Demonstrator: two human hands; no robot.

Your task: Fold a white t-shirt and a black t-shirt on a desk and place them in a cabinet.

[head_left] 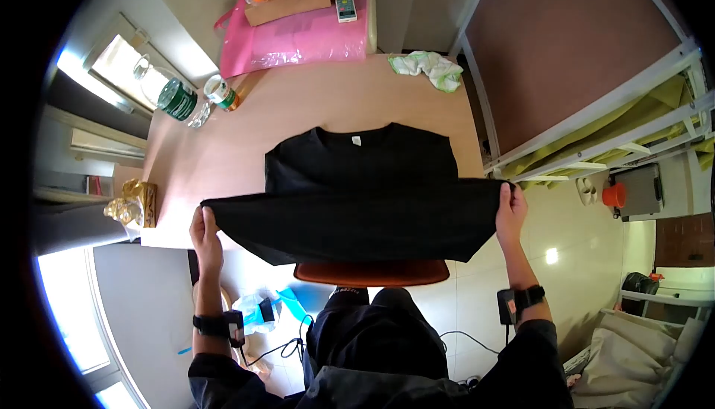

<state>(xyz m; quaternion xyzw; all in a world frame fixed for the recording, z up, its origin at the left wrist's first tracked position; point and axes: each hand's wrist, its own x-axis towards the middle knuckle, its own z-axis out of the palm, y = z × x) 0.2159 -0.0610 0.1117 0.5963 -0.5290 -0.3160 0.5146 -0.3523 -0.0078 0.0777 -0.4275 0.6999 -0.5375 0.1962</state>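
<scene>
A black shirt (357, 219) lies partly on the light wooden table (328, 100), its neckline with a white label toward the far side. Its near part is stretched wide and raised between both hands, hanging over the table's front edge. My left hand (205, 236) is closed on the left corner of the cloth. At the right corner, my right hand (511, 212) pinches the fabric between thumb and fingers. The shirt's upper part rests flat, with its middle hidden behind the raised cloth.
A large bottle (177, 99) and a cup (221, 93) stand at the back left. A gold tissue box (141, 204) sits at the left edge, a white-green cloth (428, 70) at the back right. Below the shirt is a brown stool (372, 273).
</scene>
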